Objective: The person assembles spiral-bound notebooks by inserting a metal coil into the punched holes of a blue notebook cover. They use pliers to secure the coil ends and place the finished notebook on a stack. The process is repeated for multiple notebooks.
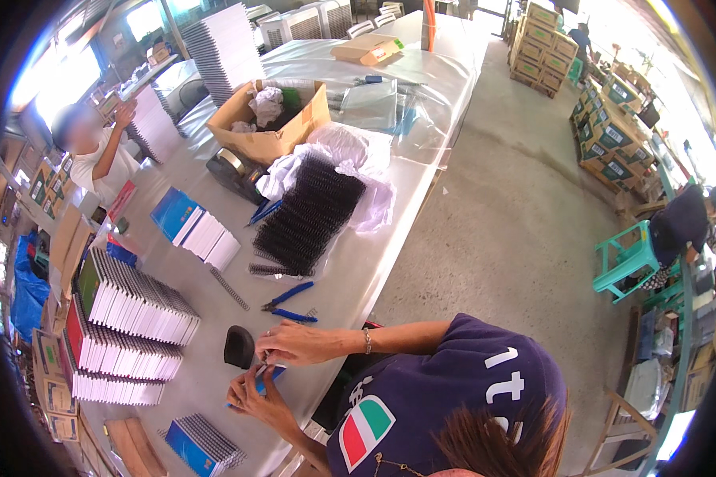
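Left hand and right hand touch one blue booklet near one cutter.

I log from my station: grey table. Clock centred on pliers, frame-top 12: carton 12; blue books 10; loose coil just past 9; notebook stacks 8–9; smaller notebook pile 7.

Pliers: smooth, slightly shiny plastic-looking grips. Coils just beside pliers: black, metal or plastic, can't tell. Left of pliers: notebooks, paper edges. Table under pliers: smooth, glossy. Farther off: matt cardboard box.
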Demonstrator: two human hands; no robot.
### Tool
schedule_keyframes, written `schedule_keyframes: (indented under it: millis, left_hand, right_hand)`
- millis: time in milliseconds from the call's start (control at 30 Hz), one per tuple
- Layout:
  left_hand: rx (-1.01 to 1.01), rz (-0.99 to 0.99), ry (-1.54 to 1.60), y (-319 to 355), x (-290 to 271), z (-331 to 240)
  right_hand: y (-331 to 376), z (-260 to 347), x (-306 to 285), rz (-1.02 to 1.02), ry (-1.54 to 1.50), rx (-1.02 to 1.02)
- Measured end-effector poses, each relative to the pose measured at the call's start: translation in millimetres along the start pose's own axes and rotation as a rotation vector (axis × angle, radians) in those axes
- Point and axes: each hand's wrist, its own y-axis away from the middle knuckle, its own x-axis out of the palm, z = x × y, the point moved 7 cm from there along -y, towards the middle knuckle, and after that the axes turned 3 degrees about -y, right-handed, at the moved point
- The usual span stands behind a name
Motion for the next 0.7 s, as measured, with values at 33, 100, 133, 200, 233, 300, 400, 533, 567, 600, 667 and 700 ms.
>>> schedule_keyframes:
  millis: [33,100,133,200,233,300,400,533,567,600,667,700]
  left_hand:
    - [0.001,0.000,0.002,0,0,0]
    - [0.002,0.003,0.009,1,1,1]
    - [0.002,0.002,0.009,1,1,0]
    - [0.003,0.000,0.007,2,0,0]
    - [0.000,0.005,0.016,2,0,0]
    - [-0.006,0.016,0.034,2,1,1]
    - [-0.005,0.006,0.042,1,-3,-1]
    - [-0.002,0.005,0.041,1,-2,-1]
    - [-0.002,0.008,0.033,2,-2,-1]
    - [-0.003,0.010,0.024,3,-2,0]
    - [-0.016,0.017,0.029,3,-2,1]
    - [-0.023,0.021,0.032,3,-2,2]
  right_hand:
    - [0,0,0,0.003,-0.002,0.006]
    - [0,0,0,0.009,-0.004,0.020]
    - [1,0,-1,0.010,0.005,0.020]
    - [1,0,-1,0.012,0.022,0.019]
    - [1,0,-1,0.019,0.035,0.011]
    - [0,3,-2,0.033,0.060,-0.006]
    - [1,12,-8,0.030,0.111,-0.042]
    - [1,11,-6,0.002,0.201,-0.060]
    - [1,13,-7,0.014,0.187,-0.057]
    - [1,14,-8,0.026,0.171,-0.053]
    - [1,15,-8,0.051,0.170,-0.044]
    - [1,16,-8,0.063,0.171,-0.039]
